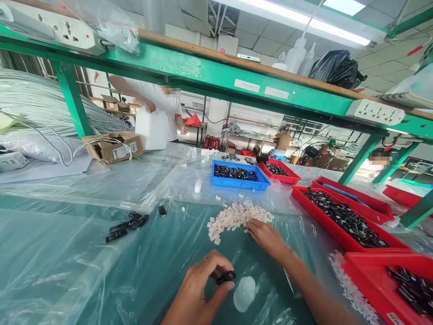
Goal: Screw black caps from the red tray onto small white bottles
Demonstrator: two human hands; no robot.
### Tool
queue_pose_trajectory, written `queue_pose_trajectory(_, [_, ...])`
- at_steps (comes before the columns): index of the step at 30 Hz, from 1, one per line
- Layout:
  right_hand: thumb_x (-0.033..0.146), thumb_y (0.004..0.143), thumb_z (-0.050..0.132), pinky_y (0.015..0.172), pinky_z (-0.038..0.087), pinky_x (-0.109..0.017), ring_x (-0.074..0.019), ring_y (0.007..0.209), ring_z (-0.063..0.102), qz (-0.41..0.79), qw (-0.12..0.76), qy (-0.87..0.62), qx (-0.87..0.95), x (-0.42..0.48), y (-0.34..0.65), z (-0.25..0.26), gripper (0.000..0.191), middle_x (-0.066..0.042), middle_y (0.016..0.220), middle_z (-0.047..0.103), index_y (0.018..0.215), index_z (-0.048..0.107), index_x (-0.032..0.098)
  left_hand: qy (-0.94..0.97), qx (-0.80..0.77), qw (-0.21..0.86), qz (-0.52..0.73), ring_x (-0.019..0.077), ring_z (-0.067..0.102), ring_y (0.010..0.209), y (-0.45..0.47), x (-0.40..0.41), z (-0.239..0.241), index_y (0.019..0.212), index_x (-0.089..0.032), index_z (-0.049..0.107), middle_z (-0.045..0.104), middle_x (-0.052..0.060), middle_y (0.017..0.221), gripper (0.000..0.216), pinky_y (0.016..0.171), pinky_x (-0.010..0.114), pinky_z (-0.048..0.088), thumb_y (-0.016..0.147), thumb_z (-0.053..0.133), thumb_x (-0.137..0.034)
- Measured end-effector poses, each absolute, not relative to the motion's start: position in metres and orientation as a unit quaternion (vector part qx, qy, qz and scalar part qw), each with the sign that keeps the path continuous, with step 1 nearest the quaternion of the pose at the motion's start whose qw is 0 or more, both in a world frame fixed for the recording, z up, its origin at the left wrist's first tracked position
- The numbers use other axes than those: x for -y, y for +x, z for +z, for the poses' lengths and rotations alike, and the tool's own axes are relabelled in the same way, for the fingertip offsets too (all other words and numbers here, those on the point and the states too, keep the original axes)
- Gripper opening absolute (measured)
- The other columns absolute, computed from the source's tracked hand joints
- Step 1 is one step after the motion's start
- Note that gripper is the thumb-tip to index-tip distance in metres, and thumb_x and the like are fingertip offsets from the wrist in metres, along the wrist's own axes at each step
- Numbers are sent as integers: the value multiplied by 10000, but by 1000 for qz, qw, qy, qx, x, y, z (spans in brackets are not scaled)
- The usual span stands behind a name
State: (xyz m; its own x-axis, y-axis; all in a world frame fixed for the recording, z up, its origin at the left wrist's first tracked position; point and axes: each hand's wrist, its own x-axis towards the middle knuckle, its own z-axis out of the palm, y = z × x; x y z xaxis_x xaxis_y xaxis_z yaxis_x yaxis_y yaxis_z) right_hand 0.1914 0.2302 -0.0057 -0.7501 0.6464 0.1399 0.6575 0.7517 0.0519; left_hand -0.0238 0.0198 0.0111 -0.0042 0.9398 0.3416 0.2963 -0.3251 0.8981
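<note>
- The left hand (199, 289), at six o'clock in the view, pinches a small glossy black plastic clip (226, 277) between thumb and fingertips, just above the clear plastic sheeting (67, 253) that covers the bench.
- The clip looks light, stiff and smooth, so likely a little slippery; a grip across its narrow sides near the middle seems the surest hold.
- The right hand (267, 237) lies at the five o'clock edge of a heap of small white plastic pegs (237, 216), fingers curled together onto them; whether one is already pinched cannot be told.
- A small translucent white bottle (244, 293) lies just beside the left fingertips.
- At nine o'clock, a few loose black clips (126, 225) rest on the sheeting.
- At twelve o'clock a blue plastic tray (241, 175) holds dark parts.
- At three o'clock a long red plastic tray (345, 223) is full of the same black pieces; another red tray (389, 282) at four o'clock holds more.
</note>
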Motion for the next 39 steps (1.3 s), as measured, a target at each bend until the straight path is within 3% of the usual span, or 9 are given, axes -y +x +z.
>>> queue_pose_trajectory(11, [281, 1056, 672, 843, 637, -367, -179, 943, 717, -21, 106, -338, 935, -228, 191, -20, 161, -62, 1155, 713, 1165, 694, 164, 628, -483, 321, 519, 180, 601, 826, -25, -21, 11, 961, -280, 637, 647, -14, 944, 81, 742, 257, 441, 967, 576, -227])
queue_pose_trajectory(15, [298, 1064, 660, 825, 637, -360, -171, 902, 721, 15, 197, -340, 920, -222, 194, -10, 162, -49, 1081, 725, 1147, 696, 163, 625, -468, 327, 532, 172, 613, 827, -25, -20, 12, 946, -271, 637, 650, -19, 926, 69, 760, 251, 451, 962, 595, -218])
queue_pose_trajectory(19, [267, 1107, 555, 702, 608, -268, -133, 742, 704, 63, 323, -311, 892, -175, 195, 27, 138, -6, 893, 717, 1083, 655, 175, 611, -452, 339, 555, 159, 609, 809, -23, -18, 14, 933, -267, 642, 644, -29, 900, 88, 737, 236, 449, 942, 609, -186])
queue_pose_trajectory(22, [256, 1087, 589, 712, 588, -176, -105, 778, 729, 100, 373, -251, 888, -121, 189, 53, 45, 26, 909, 737, 1099, 632, 260, 596, -432, 353, 577, 156, 614, 790, -21, -17, 14, 918, -265, 663, 647, -30, 872, 78, 740, 234, 482, 925, 638, -192])
queue_pose_trajectory(25, [191, 1041, 628, 752, 579, -127, -82, 799, 747, 127, 397, -184, 890, -83, 179, 61, 142, 60, 946, 753, 1119, 618, 309, 585, -416, 366, 593, 147, 611, 758, -19, -15, 13, 919, -265, 709, 657, -28, 858, 55, 742, 232, 508, 919, 689, -214])
queue_pose_trajectory(34, [73, 1008, 633, 767, 587, -159, -107, 853, 743, 177, 402, -152, 886, -81, 176, 42, 278, 4, 985, 733, 1194, 619, 280, 570, -392, 387, 610, 126, 582, 692, -12, -11, 10, 874, -258, 737, 606, -39, 815, 72, 656, 220, 470, 923, 704, -217])
queue_pose_trajectory(39, [52, 988, 606, 706, 545, -193, -113, 784, 688, 192, 348, -138, 907, -69, 180, 50, 223, -11, 966, 672, 1075, 583, 257, 572, -412, 366, 608, 115, 575, 693, -9, -7, 7, 863, -263, 766, 603, -46, 787, 98, 666, 204, 441, 902, 719, -187])
